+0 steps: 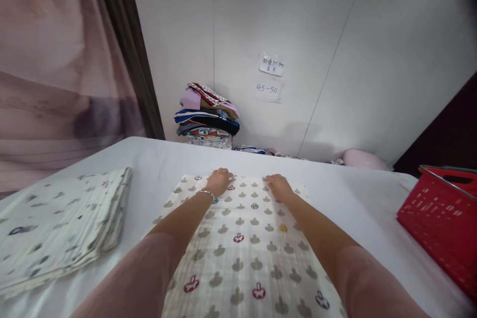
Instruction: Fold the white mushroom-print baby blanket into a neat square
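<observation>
A white cloth (246, 253) printed with grey, red, green and yellow mushroom-like shapes lies spread before me, its near end running out of view. My left hand (219, 182) rests on its far edge, left of the middle, fingers directed inward and lying on the fabric. Opposite it, my right hand (279, 188) touches the same edge with fingers stretched toward the left. The undersides of both hands are hidden. To the left lies a folded cream cloth (63, 223) with a small dark and grey print, its layers showing along the right side.
A white-covered table (354, 208) carries the cloths. At right stands a red plastic basket (439, 218) with a metal handle. Beyond the far edge are a pile of folded textiles (208, 114) and a pink bundle (365, 158) against the wall. A curtain (55, 59) hangs at left.
</observation>
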{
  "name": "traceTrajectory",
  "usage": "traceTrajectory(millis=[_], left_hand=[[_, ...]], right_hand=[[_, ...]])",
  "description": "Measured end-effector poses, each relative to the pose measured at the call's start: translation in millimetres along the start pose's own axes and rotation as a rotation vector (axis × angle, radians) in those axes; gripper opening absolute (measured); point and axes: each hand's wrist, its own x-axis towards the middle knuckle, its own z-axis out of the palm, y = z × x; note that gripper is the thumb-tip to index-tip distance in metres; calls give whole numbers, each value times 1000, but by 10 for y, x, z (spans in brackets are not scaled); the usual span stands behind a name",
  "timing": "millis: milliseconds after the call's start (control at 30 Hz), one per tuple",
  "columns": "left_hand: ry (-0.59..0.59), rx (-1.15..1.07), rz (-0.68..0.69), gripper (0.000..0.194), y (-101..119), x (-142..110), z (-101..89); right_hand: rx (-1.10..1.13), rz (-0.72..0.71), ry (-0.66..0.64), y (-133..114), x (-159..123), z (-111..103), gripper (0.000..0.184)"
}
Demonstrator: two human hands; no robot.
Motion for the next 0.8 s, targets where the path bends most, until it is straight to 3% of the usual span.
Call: traceTrajectory(millis=[133, 300, 467, 567, 667, 733, 800], left_hand=[[19, -31, -18, 22, 17, 8, -11], [32, -51, -143, 23, 39, 92, 26], [49, -52, -163, 24, 75, 141, 97], [95, -64, -147, 32, 105, -8, 98], [136, -88, -46, 38, 121, -279, 106], [86, -104, -1, 44, 123, -443, 93], [-32, -129, -19, 49, 124, -550, 17]], right_hand=[[-8, 25, 8, -24, 57, -3, 19], [-9, 113, 52, -21, 120, 53, 25], [-17, 181, 62, -49, 178, 116, 27], [-12, 196, 98, -93, 80, 133, 27], [49, 93, 147, -173, -123, 165, 37], [104, -17, 70, -247, -260, 168, 42], [129, -40, -30, -333, -382, 122, 44]])
